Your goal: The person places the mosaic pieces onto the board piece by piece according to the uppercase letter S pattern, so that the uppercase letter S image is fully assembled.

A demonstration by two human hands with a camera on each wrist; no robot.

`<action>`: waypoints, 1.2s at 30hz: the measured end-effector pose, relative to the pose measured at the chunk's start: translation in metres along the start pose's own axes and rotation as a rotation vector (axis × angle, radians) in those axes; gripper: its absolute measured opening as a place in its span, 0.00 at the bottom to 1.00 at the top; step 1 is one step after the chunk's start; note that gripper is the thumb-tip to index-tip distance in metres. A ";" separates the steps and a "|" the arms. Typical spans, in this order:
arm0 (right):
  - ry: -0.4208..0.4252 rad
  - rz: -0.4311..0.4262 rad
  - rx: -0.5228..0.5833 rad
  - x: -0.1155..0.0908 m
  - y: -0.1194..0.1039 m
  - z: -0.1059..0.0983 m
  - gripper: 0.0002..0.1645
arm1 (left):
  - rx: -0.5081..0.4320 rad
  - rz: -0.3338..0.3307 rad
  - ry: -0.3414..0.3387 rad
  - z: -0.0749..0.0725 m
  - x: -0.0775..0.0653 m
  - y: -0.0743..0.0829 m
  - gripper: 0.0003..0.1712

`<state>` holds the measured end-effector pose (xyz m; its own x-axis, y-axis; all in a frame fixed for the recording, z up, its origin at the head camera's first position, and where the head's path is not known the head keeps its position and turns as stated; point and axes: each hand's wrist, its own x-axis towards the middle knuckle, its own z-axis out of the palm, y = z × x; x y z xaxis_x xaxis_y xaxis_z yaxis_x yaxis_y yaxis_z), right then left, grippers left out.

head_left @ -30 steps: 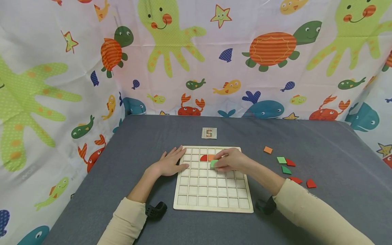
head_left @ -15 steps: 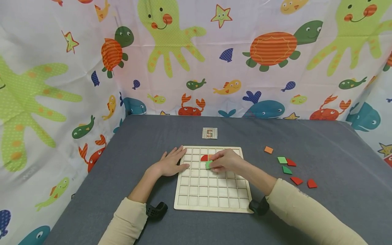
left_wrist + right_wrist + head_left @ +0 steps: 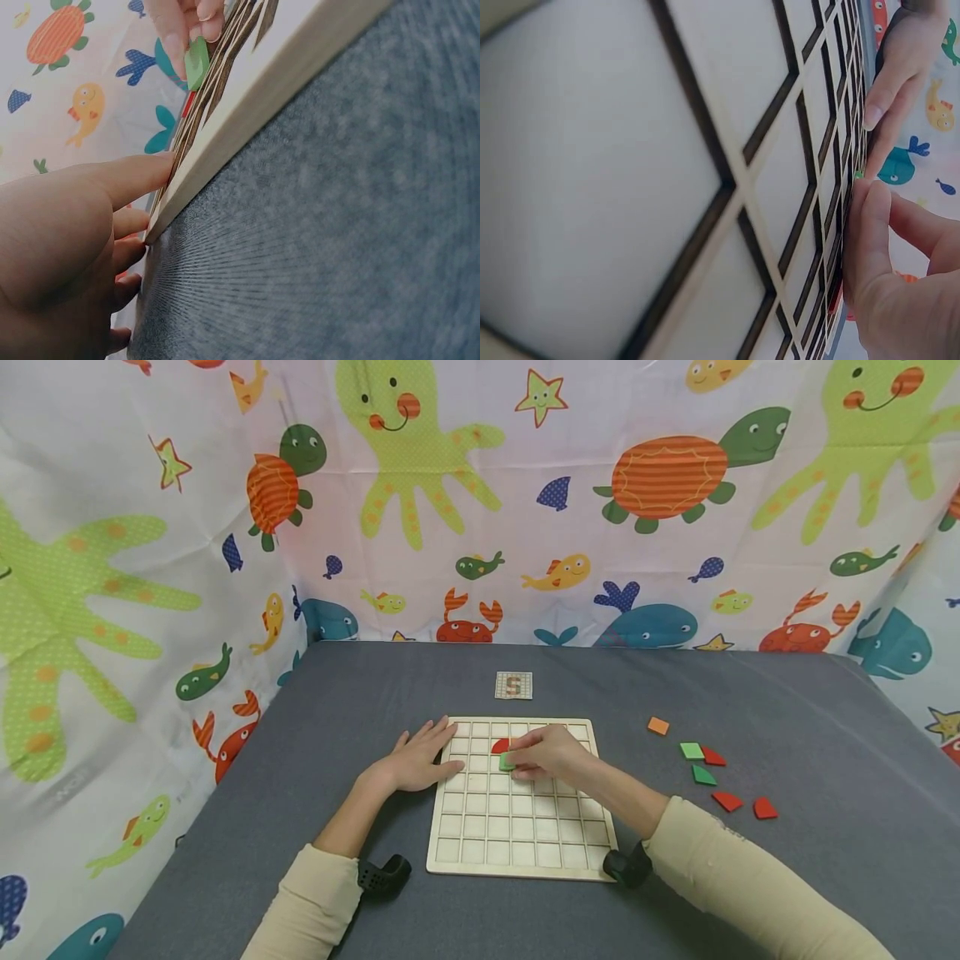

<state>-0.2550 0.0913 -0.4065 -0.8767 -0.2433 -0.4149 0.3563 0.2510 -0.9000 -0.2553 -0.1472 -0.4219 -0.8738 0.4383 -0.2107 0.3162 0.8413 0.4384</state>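
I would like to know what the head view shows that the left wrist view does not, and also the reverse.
Only head: the small patterned card beyond the board, both sleeves, and loose pieces at right: orange piece, light green piece, dark green piece and three red pieces.

Only left wrist: the palm side of the left hand.

Both: the right hand pinching a green tile over the board, the left hand at the board's edge, the grey cloth and the sea-animal curtain.

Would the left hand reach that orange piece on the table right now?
Probably not straight across: the right hand, pinching a green piece over the board, is between the left hand and the orange piece.
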 end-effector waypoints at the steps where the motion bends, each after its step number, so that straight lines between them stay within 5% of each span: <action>1: 0.000 -0.001 -0.002 0.000 0.000 0.000 0.15 | 0.000 0.000 -0.001 0.000 0.000 0.000 0.42; 13: 0.002 -0.034 -0.103 -0.001 -0.004 0.001 0.12 | 0.008 0.000 -0.004 0.000 0.000 -0.001 0.42; 36: -0.027 -0.070 -0.126 0.000 -0.004 0.002 0.13 | -0.003 0.008 -0.004 0.000 -0.001 -0.001 0.42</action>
<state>-0.2555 0.0883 -0.4033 -0.8884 -0.2891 -0.3566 0.2496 0.3477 -0.9038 -0.2553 -0.1488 -0.4221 -0.8699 0.4459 -0.2109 0.3216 0.8369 0.4430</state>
